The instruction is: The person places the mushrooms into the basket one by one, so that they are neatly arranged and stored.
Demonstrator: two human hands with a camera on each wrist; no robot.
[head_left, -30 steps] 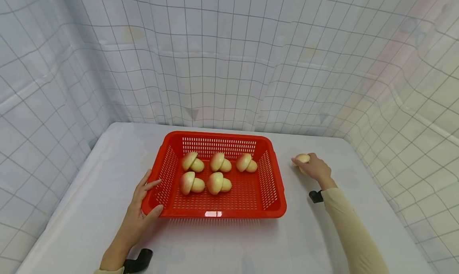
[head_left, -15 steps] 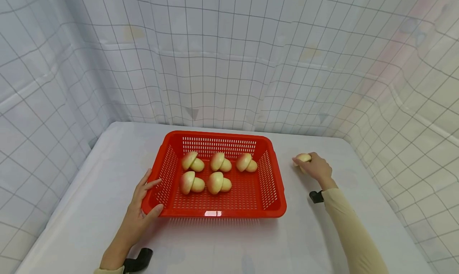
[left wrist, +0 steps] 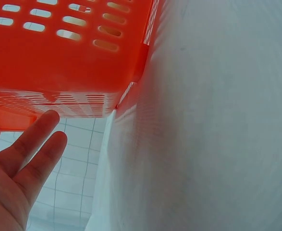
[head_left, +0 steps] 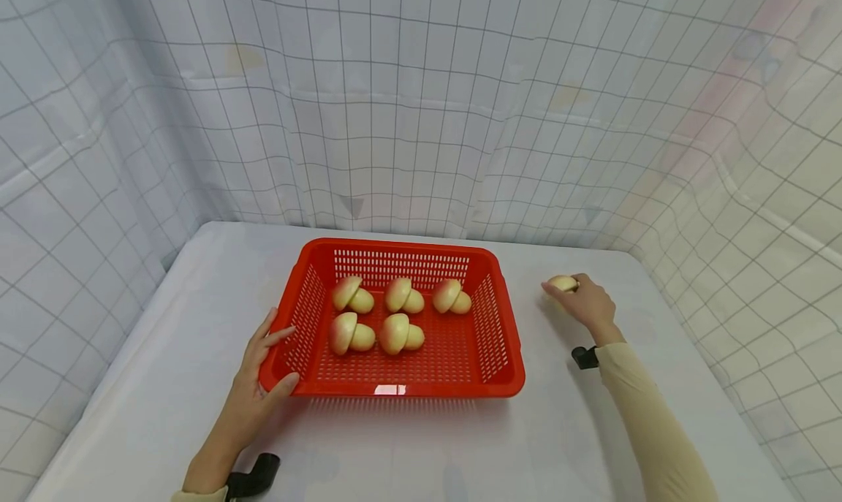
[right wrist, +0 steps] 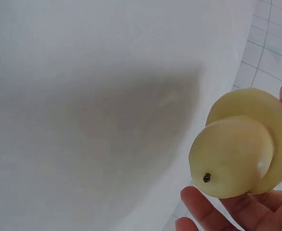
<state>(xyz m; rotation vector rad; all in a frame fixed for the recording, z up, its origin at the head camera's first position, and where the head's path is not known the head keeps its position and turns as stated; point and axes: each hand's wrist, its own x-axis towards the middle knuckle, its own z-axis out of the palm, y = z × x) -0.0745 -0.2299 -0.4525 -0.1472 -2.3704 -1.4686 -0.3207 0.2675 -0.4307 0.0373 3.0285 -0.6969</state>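
Observation:
My right hand [head_left: 590, 308] grips a model mushroom [right wrist: 232, 156] by its cap, at the right of the table. In the right wrist view its pale yellow stem faces the camera, with a small dark spot at the end; thumb and fingers are at opposite sides of the cap. My left hand [head_left: 250, 389] rests at the left rim of a red plastic basket [head_left: 454, 392], fingers spread, with thumb and one finger over the rim. Two straight fingers [left wrist: 52, 149] show outside the basket wall in the left wrist view. Several mushrooms [head_left: 399, 334] with reddish-yellow caps lie inside in two rows.
The basket stands mid-table on a white cloth [head_left: 408, 451]. Grid-patterned white curtains [head_left: 408, 122] hang behind the table and along both sides. A black wrist mount [head_left: 255, 476] sits on the left wrist, and another black mount [head_left: 584, 357] on the right.
My right hand has shifted slightly right and away from me with the mushroom, whose cap now shows more from the side. The left hand and the basket stay put.

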